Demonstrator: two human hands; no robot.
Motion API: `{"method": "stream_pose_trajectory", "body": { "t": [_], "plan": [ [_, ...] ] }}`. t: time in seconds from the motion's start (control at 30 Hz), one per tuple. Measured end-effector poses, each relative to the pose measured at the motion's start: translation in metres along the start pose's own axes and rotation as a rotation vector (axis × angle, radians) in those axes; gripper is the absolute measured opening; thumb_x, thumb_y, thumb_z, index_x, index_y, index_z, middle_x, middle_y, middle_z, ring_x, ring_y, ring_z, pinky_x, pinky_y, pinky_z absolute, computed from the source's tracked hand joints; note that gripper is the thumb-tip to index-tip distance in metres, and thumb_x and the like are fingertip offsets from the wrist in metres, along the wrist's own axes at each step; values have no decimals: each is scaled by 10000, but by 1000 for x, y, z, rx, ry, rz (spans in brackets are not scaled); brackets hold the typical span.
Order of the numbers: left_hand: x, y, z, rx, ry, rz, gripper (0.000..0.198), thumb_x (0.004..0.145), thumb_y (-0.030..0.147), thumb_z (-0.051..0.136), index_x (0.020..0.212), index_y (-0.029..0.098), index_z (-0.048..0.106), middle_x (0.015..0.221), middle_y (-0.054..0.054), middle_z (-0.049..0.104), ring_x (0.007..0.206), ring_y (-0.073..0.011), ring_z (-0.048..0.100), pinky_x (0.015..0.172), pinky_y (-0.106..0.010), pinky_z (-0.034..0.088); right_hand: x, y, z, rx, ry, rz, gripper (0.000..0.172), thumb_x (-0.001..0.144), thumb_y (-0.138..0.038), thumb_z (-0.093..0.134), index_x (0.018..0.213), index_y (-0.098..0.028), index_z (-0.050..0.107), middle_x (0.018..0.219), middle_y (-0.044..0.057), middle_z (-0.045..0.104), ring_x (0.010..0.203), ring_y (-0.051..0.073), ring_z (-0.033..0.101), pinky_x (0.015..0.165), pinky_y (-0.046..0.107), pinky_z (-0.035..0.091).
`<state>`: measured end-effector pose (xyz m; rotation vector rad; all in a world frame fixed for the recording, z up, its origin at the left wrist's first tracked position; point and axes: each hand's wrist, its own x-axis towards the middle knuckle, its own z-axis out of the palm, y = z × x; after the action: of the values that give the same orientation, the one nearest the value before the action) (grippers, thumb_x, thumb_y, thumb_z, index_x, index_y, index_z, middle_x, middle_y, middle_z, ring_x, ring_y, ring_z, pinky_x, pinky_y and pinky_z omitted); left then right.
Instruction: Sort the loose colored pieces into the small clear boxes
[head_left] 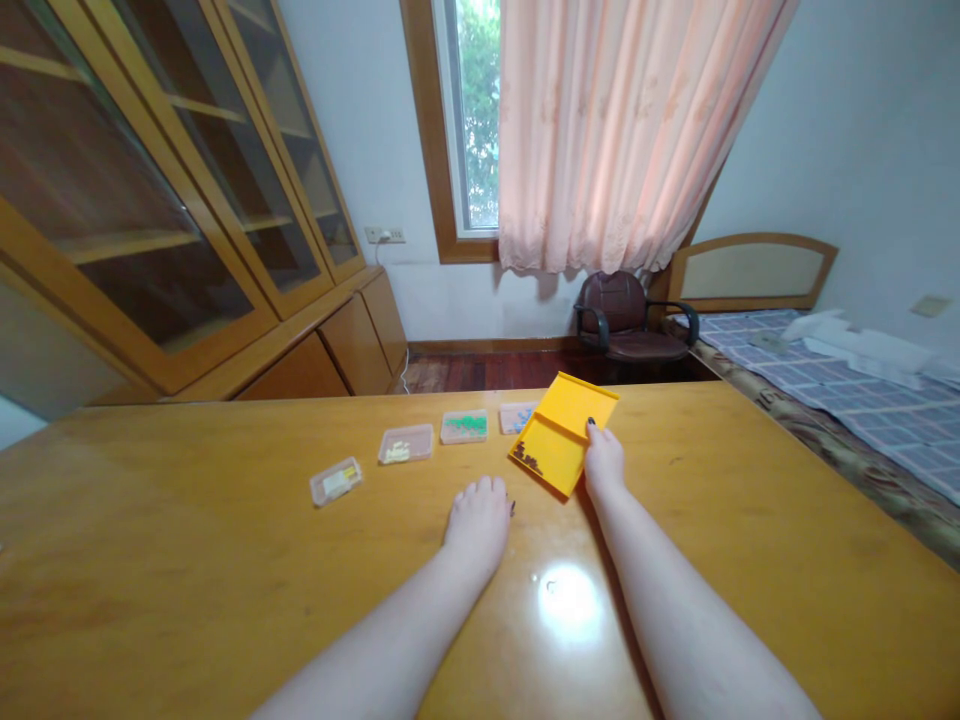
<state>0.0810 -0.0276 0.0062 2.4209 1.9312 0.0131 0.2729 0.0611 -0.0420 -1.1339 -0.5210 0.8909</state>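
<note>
My right hand (604,462) grips the right edge of a shallow yellow plastic box (577,405), opened flat like a case, with the thumb on top. The box is tilted, and small dark brown pieces (527,458) are gathered in its lower left corner. My left hand (478,520) is on the wooden table with its back up and fingers curled under. Its fingertips are hidden, so what it holds, if anything, does not show. Something small and dark (512,509) shows at its right side.
Across the table (187,560) stand clear plastic boxes: one with green pieces (469,426), one with pale yellow pieces (398,451), one with blue pieces (519,418) partly behind the yellow box, and a small one (336,482) at left. Beyond are a chair (622,310) and a bed (787,350).
</note>
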Motion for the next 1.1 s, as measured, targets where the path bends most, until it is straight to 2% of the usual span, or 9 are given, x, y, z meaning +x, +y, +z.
{"method": "stream_pose_trajectory", "body": {
  "t": [0.27,0.47,0.57,0.73,0.97,1.1],
  "plan": [
    [2,1,-3,-11,-104,-1,172,868,170,384,970,157,522,917,-94,597,902,-222,569,758,-350,425,-4,-6,2,-11,0,14,288,643,-406,613,790,-159,617,725,37,684,653,196,624,544,276,493],
    [-5,5,-4,1,-68,79,192,853,273,432,983,165,522,958,-99,556,928,-232,527,783,-355,405,-6,-10,2,-41,15,1,284,641,-408,608,766,-153,616,709,41,683,662,198,624,552,273,492],
    [-10,7,-6,30,-59,124,196,846,177,388,990,167,521,954,-99,547,916,-232,515,773,-356,401,-6,-11,3,-18,11,11,282,637,-408,614,762,-156,613,722,42,685,666,199,627,562,279,499],
    [-8,6,-5,36,-85,89,257,831,78,322,975,153,520,948,-109,551,916,-225,513,776,-348,399,-7,-11,4,-5,-6,5,304,640,-422,612,782,-153,610,737,47,689,673,203,631,553,279,497],
    [-2,3,6,-11,-77,54,234,860,122,311,959,143,523,943,-106,552,913,-218,521,778,-343,404,-8,-12,4,-5,7,13,292,631,-422,619,763,-161,602,714,42,687,660,204,630,551,287,500],
    [-3,4,6,-28,-89,58,223,855,114,326,951,140,526,953,-105,557,914,-214,523,783,-338,402,-8,-13,4,-14,17,10,265,633,-399,615,753,-163,602,694,40,681,653,202,626,559,287,500]
  ]
}}
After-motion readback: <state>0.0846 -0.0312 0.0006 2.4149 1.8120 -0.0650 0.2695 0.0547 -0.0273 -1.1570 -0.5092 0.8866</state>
